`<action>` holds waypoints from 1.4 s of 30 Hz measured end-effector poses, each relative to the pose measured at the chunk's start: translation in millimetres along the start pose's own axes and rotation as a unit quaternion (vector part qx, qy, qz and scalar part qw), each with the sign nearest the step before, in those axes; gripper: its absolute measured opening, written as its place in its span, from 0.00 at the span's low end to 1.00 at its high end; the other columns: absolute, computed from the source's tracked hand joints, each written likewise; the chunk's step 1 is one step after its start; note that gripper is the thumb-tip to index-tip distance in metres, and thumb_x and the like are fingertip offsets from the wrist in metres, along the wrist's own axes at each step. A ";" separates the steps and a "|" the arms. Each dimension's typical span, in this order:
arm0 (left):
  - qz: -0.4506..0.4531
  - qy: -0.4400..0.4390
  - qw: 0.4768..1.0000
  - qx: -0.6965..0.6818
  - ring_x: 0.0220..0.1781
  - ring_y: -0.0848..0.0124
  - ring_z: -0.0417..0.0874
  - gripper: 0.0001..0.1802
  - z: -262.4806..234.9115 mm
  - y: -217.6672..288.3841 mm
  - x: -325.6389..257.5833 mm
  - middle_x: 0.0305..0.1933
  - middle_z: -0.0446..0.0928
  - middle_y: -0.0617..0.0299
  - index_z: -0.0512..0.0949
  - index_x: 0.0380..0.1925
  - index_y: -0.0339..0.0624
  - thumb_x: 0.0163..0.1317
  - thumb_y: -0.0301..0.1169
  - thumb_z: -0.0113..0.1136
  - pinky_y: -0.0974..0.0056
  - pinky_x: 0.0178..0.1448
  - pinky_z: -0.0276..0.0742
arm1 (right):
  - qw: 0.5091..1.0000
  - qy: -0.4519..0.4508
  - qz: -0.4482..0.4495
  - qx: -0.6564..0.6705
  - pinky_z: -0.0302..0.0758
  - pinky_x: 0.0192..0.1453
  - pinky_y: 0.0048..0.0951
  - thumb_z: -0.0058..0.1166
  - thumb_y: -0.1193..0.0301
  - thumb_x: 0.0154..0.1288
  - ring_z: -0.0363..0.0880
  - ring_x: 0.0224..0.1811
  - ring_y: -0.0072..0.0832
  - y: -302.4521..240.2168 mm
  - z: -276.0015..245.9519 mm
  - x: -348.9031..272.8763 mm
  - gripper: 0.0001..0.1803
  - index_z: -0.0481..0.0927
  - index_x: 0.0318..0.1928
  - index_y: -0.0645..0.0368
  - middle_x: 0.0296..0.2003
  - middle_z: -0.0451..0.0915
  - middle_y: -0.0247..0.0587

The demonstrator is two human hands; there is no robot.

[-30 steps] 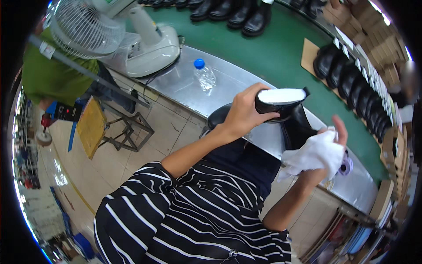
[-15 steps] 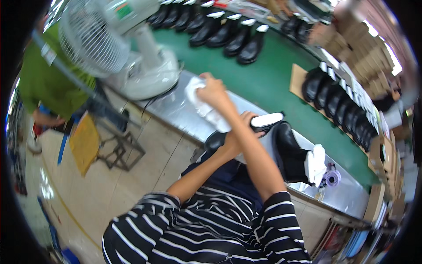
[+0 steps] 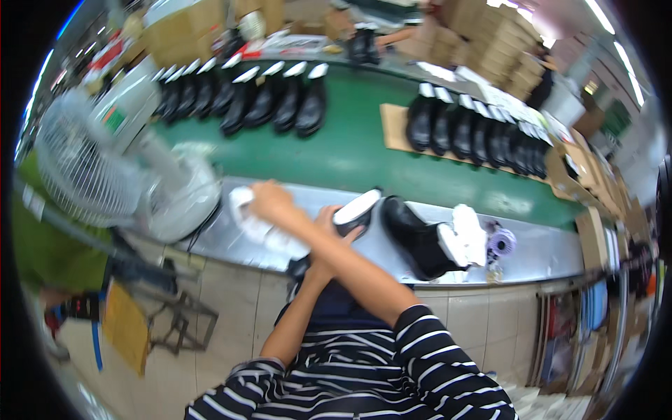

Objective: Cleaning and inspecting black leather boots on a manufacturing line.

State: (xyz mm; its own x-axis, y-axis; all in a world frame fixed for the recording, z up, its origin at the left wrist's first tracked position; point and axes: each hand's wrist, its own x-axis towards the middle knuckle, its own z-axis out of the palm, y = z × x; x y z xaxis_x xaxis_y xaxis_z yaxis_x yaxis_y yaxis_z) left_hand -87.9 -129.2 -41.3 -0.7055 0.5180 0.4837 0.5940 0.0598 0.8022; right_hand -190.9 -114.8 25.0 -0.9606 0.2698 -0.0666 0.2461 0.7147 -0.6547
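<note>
Overhead, head view: a person in a dark striped shirt stands at a metal surface (image 3: 231, 241) beside a green conveyor belt (image 3: 350, 150).
Right hand: the right hand (image 3: 269, 201) reaches across the body to the left and rests on a plastic bottle (image 3: 248, 217) lying on the surface; its fingers curl over the bottle, though blur hides whether they close fully around it.
Left hand: the left hand (image 3: 327, 225) crosses under the right forearm and holds a black boot (image 3: 353, 213) by its shaft; the fingers are wrapped around the boot, which lies tilted with its white lining facing up and to the right.
Second boot: another black boot (image 3: 416, 238) lies on its side on the surface just right of the held one, its white-lined opening toward the right.
Cloth: a white cloth (image 3: 469, 234) lies bunched against that boot's opening.
Small item: a pale purple round thing (image 3: 500, 243) sits just right of the cloth; its kind cannot be told.
Fan: a white desk fan (image 3: 105, 171) stands at the left end of the surface, near the bottle.
Belt, left: a row of black boots (image 3: 245, 101) with white linings stands on the belt.
Belt, right: a second row of black boots (image 3: 476, 129) stands on a brown board (image 3: 393, 126).
Background: stacked cardboard boxes (image 3: 483, 35) line the far side.
</note>
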 end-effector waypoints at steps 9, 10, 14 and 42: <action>-0.083 -0.117 0.983 -0.112 0.60 0.50 0.74 0.28 1.9 -22.9 -32.6 0.58 0.71 0.43 0.69 0.59 0.40 0.65 0.43 0.60 0.52 0.62 0.69 | 0.953 -0.128 0.052 0.270 0.77 0.38 0.32 0.55 0.67 0.67 0.83 0.33 0.28 11.0 -13.7 4.0 0.15 0.83 0.45 0.67 0.33 0.85 0.41; -0.086 -0.108 0.984 -0.112 0.60 0.50 0.74 0.28 12.6 -31.2 -34.3 0.58 0.71 0.43 0.69 0.59 0.40 0.65 0.43 0.60 0.52 0.62 0.69 | 0.950 -0.134 0.044 0.278 0.76 0.37 0.32 0.55 0.67 0.67 0.82 0.32 0.27 15.8 -13.3 5.8 0.15 0.82 0.45 0.68 0.33 0.84 0.41; -0.020 -0.070 0.995 -0.072 0.61 0.51 0.74 0.25 17.9 -39.2 -29.8 0.59 0.73 0.45 0.69 0.61 0.41 0.67 0.40 0.58 0.52 0.63 0.70 | 0.937 -0.175 0.065 0.296 0.75 0.36 0.31 0.53 0.65 0.68 0.81 0.31 0.27 38.4 2.4 24.4 0.18 0.80 0.47 0.69 0.34 0.84 0.43; -0.030 -0.043 0.998 -0.022 0.50 0.52 0.78 0.29 -11.5 22.7 7.5 0.46 0.75 0.53 0.73 0.48 0.40 0.46 0.32 0.77 0.56 0.52 0.74 | 0.662 -0.014 -0.250 0.707 0.77 0.35 0.30 0.56 0.69 0.68 0.81 0.30 0.37 -7.7 -28.1 -118.8 0.17 0.72 0.56 0.52 0.37 0.81 0.54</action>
State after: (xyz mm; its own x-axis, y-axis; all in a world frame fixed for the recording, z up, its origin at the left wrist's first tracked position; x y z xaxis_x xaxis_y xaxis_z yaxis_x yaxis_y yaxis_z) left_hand -84.1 -133.8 -15.5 -0.7026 0.5865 0.4030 0.5319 0.0567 0.8449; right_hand -75.1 -134.3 59.0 -0.8834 0.2011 0.4233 -0.4506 -0.6130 -0.6490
